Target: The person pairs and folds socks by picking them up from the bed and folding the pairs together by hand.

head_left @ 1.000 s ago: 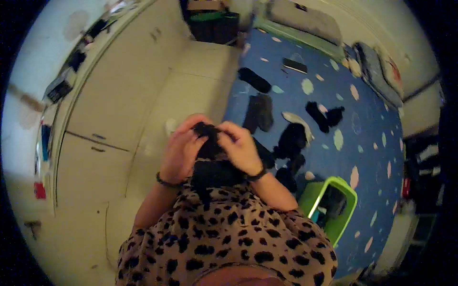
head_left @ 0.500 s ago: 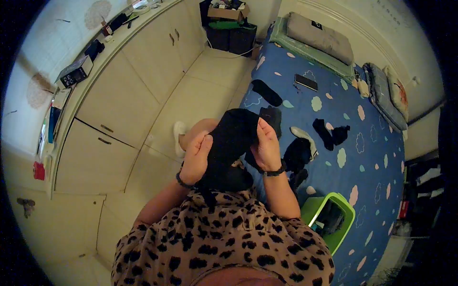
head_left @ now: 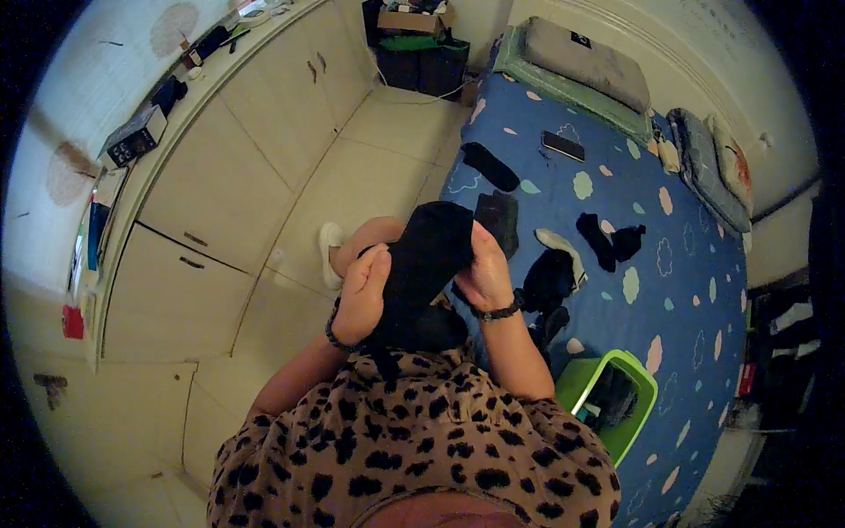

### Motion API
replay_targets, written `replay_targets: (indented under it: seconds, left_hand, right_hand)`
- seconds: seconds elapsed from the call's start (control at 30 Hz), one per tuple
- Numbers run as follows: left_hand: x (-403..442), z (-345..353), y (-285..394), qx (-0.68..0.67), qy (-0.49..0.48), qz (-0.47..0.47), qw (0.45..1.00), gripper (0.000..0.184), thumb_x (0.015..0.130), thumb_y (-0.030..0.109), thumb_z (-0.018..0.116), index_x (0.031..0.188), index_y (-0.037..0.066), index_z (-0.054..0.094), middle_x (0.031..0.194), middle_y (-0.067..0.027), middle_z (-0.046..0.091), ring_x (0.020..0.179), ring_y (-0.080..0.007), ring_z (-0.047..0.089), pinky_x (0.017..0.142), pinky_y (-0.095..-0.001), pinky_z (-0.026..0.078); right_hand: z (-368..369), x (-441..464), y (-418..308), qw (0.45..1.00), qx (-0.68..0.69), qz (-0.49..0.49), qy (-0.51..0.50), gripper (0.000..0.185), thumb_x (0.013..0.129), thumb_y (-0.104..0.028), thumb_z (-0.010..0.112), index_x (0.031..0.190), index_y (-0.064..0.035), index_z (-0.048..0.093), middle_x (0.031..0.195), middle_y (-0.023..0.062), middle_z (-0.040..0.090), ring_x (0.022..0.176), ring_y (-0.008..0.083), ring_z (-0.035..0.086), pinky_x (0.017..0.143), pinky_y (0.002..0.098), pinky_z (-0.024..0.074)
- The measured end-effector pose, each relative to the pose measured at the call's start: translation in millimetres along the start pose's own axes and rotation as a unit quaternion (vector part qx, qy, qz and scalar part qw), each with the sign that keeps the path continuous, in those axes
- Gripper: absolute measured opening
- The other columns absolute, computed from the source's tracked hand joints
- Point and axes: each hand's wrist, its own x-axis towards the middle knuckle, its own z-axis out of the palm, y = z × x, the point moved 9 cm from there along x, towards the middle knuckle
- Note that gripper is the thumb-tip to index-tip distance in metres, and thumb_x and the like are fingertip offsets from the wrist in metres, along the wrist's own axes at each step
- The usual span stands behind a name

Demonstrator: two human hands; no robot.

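A black sock [head_left: 429,251] is spread between my two hands above my lap. My left hand [head_left: 362,290] grips its left edge, thumb on top. On the opposite edge, my right hand [head_left: 486,271] holds the cloth, with its fingers partly behind it. More black fabric [head_left: 418,326] lies on my lap below. Beside my right hand, on the blue bed, are a dark grey sock [head_left: 498,222], a black sock [head_left: 491,167], a dark bundle with a white sock [head_left: 562,251], and a black pair [head_left: 607,242].
A green basket [head_left: 634,422] with dark cloth inside stands on the bed [head_left: 687,308] at the right. A phone [head_left: 563,146] and a grey pillow [head_left: 588,66] lie farther up. Cabinets [head_left: 211,176] line the left side, with a box [head_left: 136,136] on their top.
My hands were bunched together on black cloth a second ago; they then moved apart with the sock stretched between them. Since half a second ago, my right hand has shifted slightly.
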Motion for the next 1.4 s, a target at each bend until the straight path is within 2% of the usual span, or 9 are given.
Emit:
replay_targets:
  seconds: [0.17,0.23,0.27,0.33,0.6,0.7,0.77,0.97,1.4]
  left_hand:
    - [2.7,-6.3,21.6,0.065,0.069,0.046,0.994,0.014,0.097,0.013,0.048,0.099,0.000,0.052,0.081,-0.0008,0.050,0.078,-0.0069,0.045,0.073,-0.0224,0.039]
    - [-5.8,7.3,87.7,0.362,0.121,0.237,0.894,0.018,0.091,0.007,0.055,0.108,0.001,0.051,0.095,-0.0019,0.055,0.088,-0.0083,0.051,0.084,-0.0260,0.044]
    - [-4.7,12.0,94.7,0.362,0.121,0.236,0.894,0.018,0.091,0.007,0.055,0.108,0.001,0.051,0.095,-0.0019,0.055,0.088,-0.0083,0.051,0.084,-0.0260,0.044]
    - [6.3,34.7,66.0,0.154,-0.027,0.062,0.986,0.027,0.083,-0.001,0.062,0.107,0.001,0.050,0.093,-0.0027,0.054,0.087,-0.0087,0.052,0.080,-0.0236,0.045]
    - [18.8,11.9,14.8,-0.039,0.020,0.006,0.999,0.017,0.087,-0.001,0.059,0.103,-0.002,0.053,0.095,-0.0049,0.058,0.089,-0.0099,0.058,0.076,-0.0227,0.048]
    - [13.0,20.4,-6.1,-0.303,-0.049,-0.147,0.940,0.015,0.093,0.007,0.052,0.105,-0.002,0.055,0.101,-0.0063,0.060,0.101,-0.0141,0.058,0.086,-0.0268,0.048]
    - [2.3,33.8,-7.8,-0.459,-0.093,-0.234,0.852,0.031,0.097,0.012,0.039,0.123,-0.002,0.049,0.121,-0.0107,0.056,0.109,-0.0221,0.057,0.094,-0.0371,0.047]
    - [-4.6,21.9,4.8,-0.409,-0.129,-0.221,0.876,0.020,0.097,0.014,0.045,0.109,0.001,0.055,0.104,-0.0068,0.061,0.099,-0.0161,0.059,0.089,-0.0313,0.047]
    - [1.6,5.5,32.1,-0.181,-0.150,-0.106,0.966,0.010,0.093,0.008,0.048,0.101,0.005,0.053,0.093,-0.0013,0.058,0.089,-0.0113,0.057,0.081,-0.0279,0.046]
  right_hand:
    - [-1.1,-2.6,3.1,0.999,0.031,0.017,0.026,0.029,0.096,-0.021,0.048,0.114,0.0000,0.058,0.106,0.0061,0.064,0.095,0.0139,0.060,0.085,0.0274,0.0471]
    - [-26.0,4.7,8.9,0.989,-0.139,-0.038,0.044,0.015,0.091,-0.012,0.055,0.101,-0.0023,0.059,0.092,0.0017,0.063,0.083,0.0091,0.056,0.075,0.0236,0.0457]
    - [-24.0,2.5,10.1,0.989,-0.139,-0.037,0.044,0.015,0.091,-0.012,0.055,0.101,-0.0023,0.059,0.092,0.0017,0.063,0.083,0.0091,0.056,0.075,0.0236,0.0457]
    - [10.1,-9.7,-11.3,0.925,-0.364,-0.103,0.036,0.006,0.086,-0.006,0.060,0.090,-0.0026,0.058,0.081,-0.0009,0.058,0.074,0.0067,0.051,0.067,0.0221,0.0431]
    - [19.2,-16.5,-22.5,0.921,-0.384,-0.067,0.016,0.007,0.088,-0.007,0.060,0.091,-0.0010,0.059,0.085,-0.0049,0.057,0.072,0.0029,0.049,0.066,0.0182,0.0409]
    - [8.9,-15.4,-9.4,0.963,-0.270,-0.011,0.000,0.012,0.090,-0.013,0.060,0.094,-0.0015,0.058,0.087,-0.0027,0.060,0.073,0.0043,0.052,0.068,0.0182,0.0421]
    - [3.7,-17.1,14.5,0.995,-0.004,0.097,-0.034,0.017,0.092,-0.018,0.058,0.098,-0.0018,0.057,0.089,0.0014,0.062,0.077,0.0083,0.057,0.070,0.0206,0.0454]
    - [37.7,-23.1,9.8,0.969,0.199,0.093,-0.110,0.017,0.093,-0.017,0.056,0.099,-0.0014,0.053,0.094,0.0084,0.063,0.085,0.0161,0.062,0.076,0.0278,0.0502]
    - [31.8,-22.6,4.4,0.988,0.105,0.042,-0.108,0.019,0.093,-0.019,0.057,0.101,-0.0027,0.052,0.098,0.0077,0.062,0.092,0.0175,0.062,0.083,0.0298,0.0494]
